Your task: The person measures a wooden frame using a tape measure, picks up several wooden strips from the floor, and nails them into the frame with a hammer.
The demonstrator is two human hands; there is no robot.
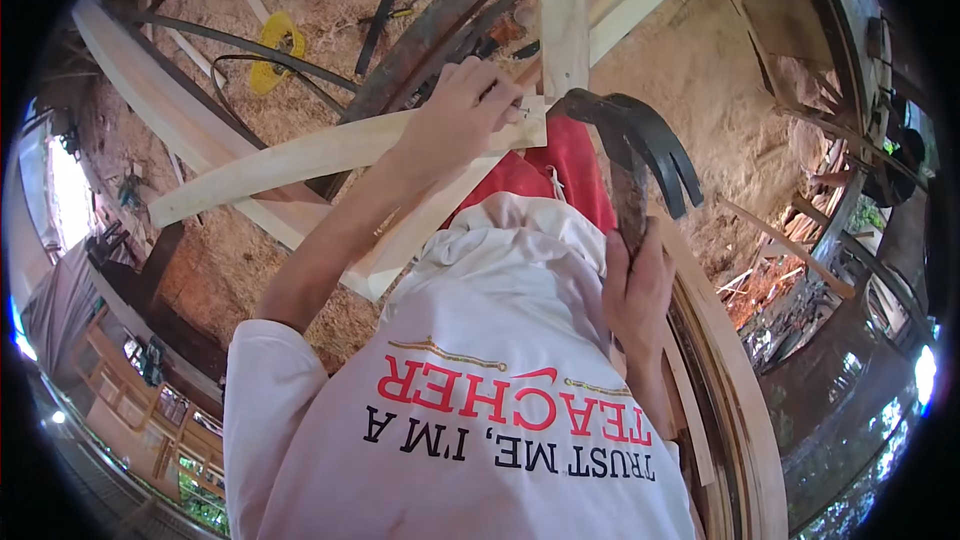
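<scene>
We look down on a workshop floor (pixel 690 70) of packed earth strewn with pale sawdust and wood shavings, which spreads out beyond both hands. Past the left hand lie long dark curved metal strips (pixel 250 45), a yellow plastic tool (pixel 275 50) with a black cable, and a dark metal square (pixel 390 0). Out to the right of the right hand we see a heap of broken wood scraps (pixel 790 270) and a dark structure along the rim of the view. Close under the right hand runs a curved brown wooden frame (pixel 735 370). We see no containers anywhere about the hands.

Our left hand (pixel 460 110) reaches forward, its fingers pressed together in a pinch on a small thin metal nail (pixel 518 112), which stands at the end of a pale curved wooden slat (pixel 300 160). That slat crosses another pale straight wooden board (pixel 563 10) that runs away from the hands, and a second pale board (pixel 400 250) lies beneath the left forearm.

Our right hand (pixel 635 290) is closed in a fist about the handle of a black steel claw hammer (pixel 630 135). The hammer's face sits just beside the nail, to the right of the left fingertips, with its claw pointing away to the right. Between the forearms we see a white printed shirt (pixel 480 420) and red cloth (pixel 565 170) below the slat.
</scene>
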